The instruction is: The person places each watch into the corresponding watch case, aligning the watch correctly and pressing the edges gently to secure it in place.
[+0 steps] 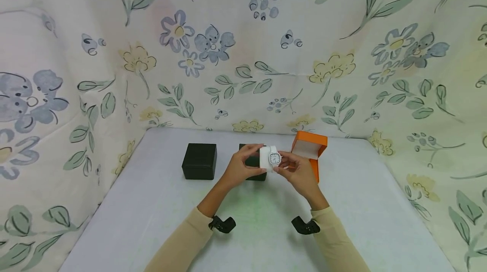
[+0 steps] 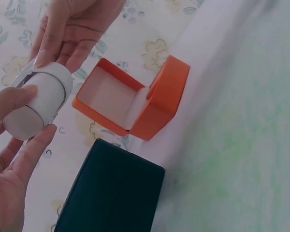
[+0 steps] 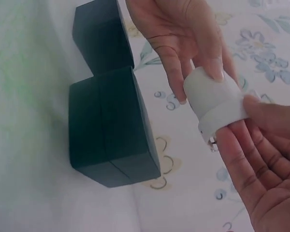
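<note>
White watch cushion (image 1: pixel 267 158) gripped by both hands above table (image 1: pixel 152 204).

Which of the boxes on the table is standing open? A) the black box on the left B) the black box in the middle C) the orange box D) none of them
C: the orange box has its lid raised and shows a pale, empty lining, while both black boxes are closed.
</note>
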A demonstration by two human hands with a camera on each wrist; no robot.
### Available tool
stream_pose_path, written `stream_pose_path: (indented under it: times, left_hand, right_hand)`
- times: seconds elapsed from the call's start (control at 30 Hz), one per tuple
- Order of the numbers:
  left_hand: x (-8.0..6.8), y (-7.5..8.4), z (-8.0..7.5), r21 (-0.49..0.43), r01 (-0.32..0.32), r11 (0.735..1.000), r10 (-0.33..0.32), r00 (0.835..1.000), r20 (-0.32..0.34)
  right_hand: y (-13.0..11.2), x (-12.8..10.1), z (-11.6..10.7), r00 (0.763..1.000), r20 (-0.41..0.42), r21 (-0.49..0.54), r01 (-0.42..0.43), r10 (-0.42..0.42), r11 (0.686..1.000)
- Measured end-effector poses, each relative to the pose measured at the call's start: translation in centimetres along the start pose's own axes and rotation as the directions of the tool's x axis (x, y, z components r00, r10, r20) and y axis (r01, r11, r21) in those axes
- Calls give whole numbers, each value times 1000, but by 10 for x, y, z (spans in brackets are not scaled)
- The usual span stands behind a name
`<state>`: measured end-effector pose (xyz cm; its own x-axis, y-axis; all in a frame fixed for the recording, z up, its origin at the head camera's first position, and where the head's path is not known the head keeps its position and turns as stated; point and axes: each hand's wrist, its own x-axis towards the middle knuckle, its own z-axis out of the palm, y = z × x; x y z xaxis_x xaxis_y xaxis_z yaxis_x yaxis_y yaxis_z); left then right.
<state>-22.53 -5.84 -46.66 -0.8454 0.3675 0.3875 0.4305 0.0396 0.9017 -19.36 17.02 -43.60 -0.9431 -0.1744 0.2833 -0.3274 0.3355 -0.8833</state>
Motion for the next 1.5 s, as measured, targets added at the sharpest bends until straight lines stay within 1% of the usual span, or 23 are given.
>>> stream_pose_path:
  times: [0.07,0.2,0.3,0.37,0.47,0.57,0.73,0.87,0.9,0.97,1.1,1.33,1.5]
  left_hand:
    - [-1,0,-2,9,5,1000,-5,1000,17]
    - [-2,0,-5,-18,12,1000,-11,998,54]
    - [-4,0,-8,-51,20,998,-16,997,76]
    - [-5,0,-9,-69,29,997,-23,996,89]
    - [-7,1,-9,-98,43,994,-32,993,111]
    - [-8,2,-10,-120,54,991,-39,992,120]
    - [-9,6,-10,-133,59,989,-42,991,129]
    - [-13,24,-11,-130,54,990,-40,993,112]
    - [-14,24,-11,-131,51,990,-38,994,103]
    - [-14,23,-10,-132,45,990,-34,996,84]
    - [-12,9,-8,-120,50,991,-43,997,62]
    - [-11,8,-5,-78,47,996,-43,998,47]
    - [-12,8,-4,-91,32,995,-28,999,41]
  right_hand:
    - [1,0,-1,999,18,-7,38,-38,999]
    - [3,0,-6,990,49,-28,132,-131,991]
    - [4,0,-9,982,99,-18,164,-161,986]
    - [5,0,-11,976,156,16,150,-150,989]
    - [6,-1,-13,966,238,36,94,-100,995]
    - [6,-2,-13,959,279,33,53,-60,998]
    - [7,0,-13,962,262,44,61,-71,997]
    - [6,0,-11,967,240,71,72,-87,995]
    - [5,1,-10,967,237,78,71,-88,994]
    - [5,1,-9,969,231,88,71,-90,994]
    - [4,0,-8,971,218,94,76,-95,993]
    - [3,-2,-6,975,192,108,96,-116,989]
    - [3,-3,-4,979,175,111,83,-102,990]
